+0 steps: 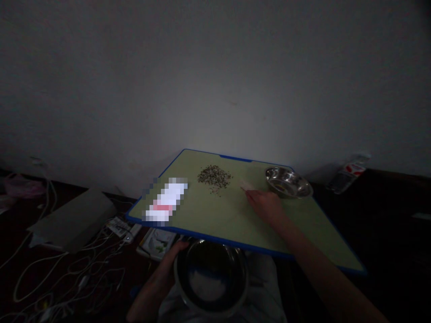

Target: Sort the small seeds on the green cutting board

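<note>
A loose heap of small dark and pale bits [213, 176], like seeds or beans, lies on a pale green board [215, 220] with a blue rim. My right hand [266, 206] is over the board, right of the heap, its fingers closed. A faint, blurred pale streak shows at its fingertips; I cannot make out what it is. Just behind that hand stands a shallow steel bowl [291, 184]. Below the board's near edge, a larger metal bowl [212, 287] rests on my lap. My left hand [173, 258] grips this bowl's left side, with most of its fingers hidden.
A lit, pixelated phone-like screen [164, 202] lies on the board's left. Tangled white cables [87, 264] and a grey box [74, 220] are on the floor at left. A plastic bottle [350, 172] lies tilted at right. A wall [229, 89] rises behind the board.
</note>
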{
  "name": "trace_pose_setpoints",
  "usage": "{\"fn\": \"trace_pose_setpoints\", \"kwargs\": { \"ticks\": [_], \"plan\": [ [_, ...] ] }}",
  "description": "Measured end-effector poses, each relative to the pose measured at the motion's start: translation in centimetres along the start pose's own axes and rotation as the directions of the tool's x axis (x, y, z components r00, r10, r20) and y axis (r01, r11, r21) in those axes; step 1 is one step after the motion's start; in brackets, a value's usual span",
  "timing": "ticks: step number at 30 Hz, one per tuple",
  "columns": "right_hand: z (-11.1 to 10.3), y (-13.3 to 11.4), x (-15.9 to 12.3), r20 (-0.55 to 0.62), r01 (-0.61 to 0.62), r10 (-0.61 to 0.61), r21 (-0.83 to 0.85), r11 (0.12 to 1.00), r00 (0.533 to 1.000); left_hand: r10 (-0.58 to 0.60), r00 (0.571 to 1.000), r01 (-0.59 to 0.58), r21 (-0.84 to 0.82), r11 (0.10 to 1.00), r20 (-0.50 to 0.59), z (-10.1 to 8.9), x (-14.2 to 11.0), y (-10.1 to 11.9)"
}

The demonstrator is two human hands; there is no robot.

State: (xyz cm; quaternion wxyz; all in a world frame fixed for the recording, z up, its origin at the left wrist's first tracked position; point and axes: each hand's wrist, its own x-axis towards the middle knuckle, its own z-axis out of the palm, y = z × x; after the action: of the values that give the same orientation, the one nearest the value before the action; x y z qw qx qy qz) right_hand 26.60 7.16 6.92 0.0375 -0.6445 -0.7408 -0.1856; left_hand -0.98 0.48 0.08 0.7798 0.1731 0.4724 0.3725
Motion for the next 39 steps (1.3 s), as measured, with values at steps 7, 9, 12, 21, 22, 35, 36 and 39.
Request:
{"fn": "trace_pose_setpoints", "kwargs": {
  "ticks": [7, 9, 12, 21, 22, 35, 36, 39],
  "plan": [
    [-0.7, -0.4, 0.8, -0.090, -0.030, 0.041, 0.124, 0.992, 0.995, -0.004, 1.000, 0.003, 0.025, 1.000, 0.010, -0.3, 0.4, -0.2],
    [-1.1, -0.5, 1.7, -0.101, -0.015, 0.039, 0.224, 0.975, 0.994, -0.006, 1.000, 0.006, 0.021, 1.000, -0.005, -0.3, 0.4, -0.3],
    [-1.7, -0.7, 3.6, -0.081, 0.001, 0.032, 0.380, 0.925, 0.996, 0.017, 1.000, -0.017, 0.034, 0.999, -0.010, -0.4, 0.4, -0.3],
    [-0.7, -1.8, 5.4, 0.278, -0.372, 0.259, 0.802, 0.467, 0.925, 0.035, 0.999, -0.035, 0.038, 0.999, -0.010, 0.3, -0.3, 0.1],
    [-0.6, -2.1, 4.7, 0.268, -0.380, 0.295, 0.811, 0.445, 0.917, 0.053, 0.999, -0.052, 0.044, 0.998, -0.009, 0.5, -0.3, 0.1],
    [-0.1, -4.7, 0.8, 0.305, -0.395, 0.348, 0.890, 0.228, 0.887, 0.046, 0.999, -0.046, 0.044, 0.998, 0.000, 0.5, 0.0, -0.1],
    [-0.1, -4.8, 0.8, 0.308, -0.397, 0.344, 0.889, 0.229, 0.887, 0.049, 0.999, -0.050, 0.044, 0.998, 0.008, 0.5, 0.0, -0.1],
    [-0.1, -4.9, 0.8, 0.286, -0.385, 0.338, 0.882, 0.272, 0.896, 0.019, 0.999, -0.020, 0.041, 0.999, 0.027, 0.5, -0.1, -0.1]
  ]
}}
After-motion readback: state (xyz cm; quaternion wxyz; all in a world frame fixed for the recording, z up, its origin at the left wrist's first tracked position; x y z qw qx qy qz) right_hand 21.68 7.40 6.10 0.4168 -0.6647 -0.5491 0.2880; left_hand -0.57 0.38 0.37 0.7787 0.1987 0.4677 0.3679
